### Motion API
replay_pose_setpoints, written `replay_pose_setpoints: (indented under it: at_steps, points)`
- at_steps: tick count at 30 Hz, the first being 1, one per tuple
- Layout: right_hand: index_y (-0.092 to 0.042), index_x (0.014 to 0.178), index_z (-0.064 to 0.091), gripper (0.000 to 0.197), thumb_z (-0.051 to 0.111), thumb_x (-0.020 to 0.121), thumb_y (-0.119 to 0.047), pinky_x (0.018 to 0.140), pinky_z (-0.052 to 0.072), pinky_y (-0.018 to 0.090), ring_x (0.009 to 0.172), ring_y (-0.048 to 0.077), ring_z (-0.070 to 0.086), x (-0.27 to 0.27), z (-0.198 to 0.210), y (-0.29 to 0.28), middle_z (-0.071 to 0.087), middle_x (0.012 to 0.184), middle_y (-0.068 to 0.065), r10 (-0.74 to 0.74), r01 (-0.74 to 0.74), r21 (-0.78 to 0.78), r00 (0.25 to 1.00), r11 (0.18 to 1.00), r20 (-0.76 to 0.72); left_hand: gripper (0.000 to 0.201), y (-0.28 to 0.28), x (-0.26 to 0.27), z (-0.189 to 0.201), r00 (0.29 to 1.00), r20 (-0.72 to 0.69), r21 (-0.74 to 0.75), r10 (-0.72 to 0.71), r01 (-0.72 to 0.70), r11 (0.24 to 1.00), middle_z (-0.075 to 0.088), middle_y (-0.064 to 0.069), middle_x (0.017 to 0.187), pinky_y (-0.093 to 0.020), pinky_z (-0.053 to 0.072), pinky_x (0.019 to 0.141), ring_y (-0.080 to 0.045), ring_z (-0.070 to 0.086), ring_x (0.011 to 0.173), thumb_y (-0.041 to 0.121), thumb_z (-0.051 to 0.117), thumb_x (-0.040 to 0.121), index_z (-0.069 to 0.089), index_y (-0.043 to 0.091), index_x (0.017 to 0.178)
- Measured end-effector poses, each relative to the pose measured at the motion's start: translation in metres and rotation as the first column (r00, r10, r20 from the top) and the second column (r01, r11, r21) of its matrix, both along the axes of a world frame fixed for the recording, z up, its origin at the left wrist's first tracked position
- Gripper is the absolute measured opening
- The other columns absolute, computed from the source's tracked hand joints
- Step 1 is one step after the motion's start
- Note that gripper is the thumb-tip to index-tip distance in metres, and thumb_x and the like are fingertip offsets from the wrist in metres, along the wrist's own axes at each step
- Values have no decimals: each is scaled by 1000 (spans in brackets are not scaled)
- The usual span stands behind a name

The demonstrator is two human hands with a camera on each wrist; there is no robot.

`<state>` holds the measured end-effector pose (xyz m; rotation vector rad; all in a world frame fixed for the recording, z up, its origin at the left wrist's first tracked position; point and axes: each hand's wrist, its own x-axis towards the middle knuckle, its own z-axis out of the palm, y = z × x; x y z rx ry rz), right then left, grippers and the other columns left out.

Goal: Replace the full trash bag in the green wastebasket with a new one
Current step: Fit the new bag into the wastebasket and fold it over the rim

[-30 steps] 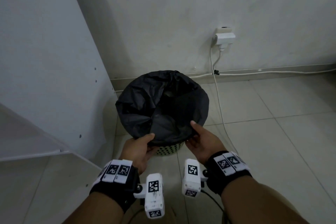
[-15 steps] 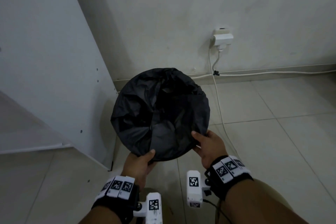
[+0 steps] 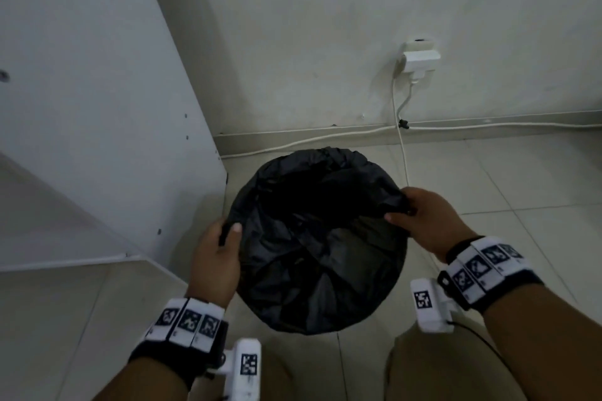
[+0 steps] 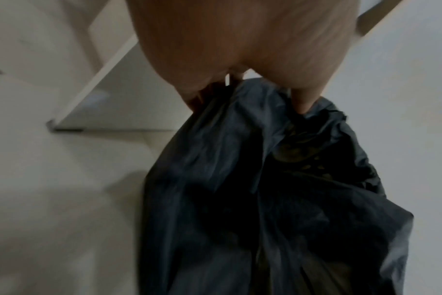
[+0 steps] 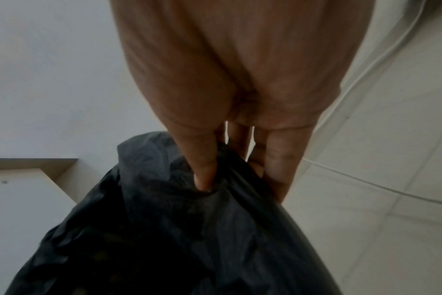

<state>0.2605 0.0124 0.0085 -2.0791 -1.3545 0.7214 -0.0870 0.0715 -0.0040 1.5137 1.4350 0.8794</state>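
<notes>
A black trash bag (image 3: 312,238) is draped over the wastebasket and hides it fully in the head view. My left hand (image 3: 224,234) pinches the bag's rim on its left side, thumb on top. My right hand (image 3: 404,208) pinches a bunched fold of the rim on the right and lifts it a little. In the left wrist view the bag (image 4: 253,189) hangs from the left hand (image 4: 255,93), and a patch of perforated basket wall (image 4: 300,151) shows inside it. In the right wrist view the thumb and fingers (image 5: 207,169) clamp the black plastic (image 5: 164,229).
A white cabinet panel (image 3: 97,107) stands close on the left of the basket. A wall socket with a plugged adapter (image 3: 420,58) is behind it, and a white cable (image 3: 404,153) runs down past the basket's right side. Tiled floor (image 3: 521,179) lies to the right.
Both hands have moved from the near rim up to the bag's left and right sides. The right hand now holds a bunched fold. The view looks more steeply down.
</notes>
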Motion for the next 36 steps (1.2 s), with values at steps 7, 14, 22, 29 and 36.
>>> replay_pose_setpoints:
  at_steps: [7,14,22,29,36]
  points:
    - [-13,107,58,45,80,75,-36,84,41,28,99,21,52,-84,18,-6,56,105,6,-191,55,448,945,892,265,36,13,-13,-11,987,-111,63,-114,121,991,66,7,123,-43,53,95,-15,63,110,46,37,105,56,31,131]
    - [-19,139,35,89,68,70,-65,97,46,45,123,33,43,-148,-29,44,40,135,13,128,-79,-152,931,985,341,33,1,-30,9,981,-95,17,-170,173,985,59,39,119,-9,44,87,13,57,108,44,37,104,48,55,134]
    - [-25,157,1,125,66,64,-79,119,24,43,146,34,20,-155,-114,100,10,163,9,207,-153,-529,977,835,45,29,-5,-40,22,981,-74,-49,-178,175,983,56,55,102,6,39,72,30,52,95,45,43,99,48,65,119]
    - [-19,138,51,69,67,82,-56,92,45,24,118,24,58,-147,-100,101,59,135,5,99,-124,-382,992,916,-84,32,4,-37,21,982,-74,-36,-176,174,984,63,41,113,-3,46,80,18,58,102,47,42,100,55,55,129]
    - [-14,97,68,46,64,84,-57,67,51,29,79,20,67,-169,-44,79,68,85,3,-142,-30,-301,836,953,-531,27,2,-32,29,986,-35,-55,-163,161,985,64,42,108,-4,47,77,18,60,101,44,43,101,55,60,120]
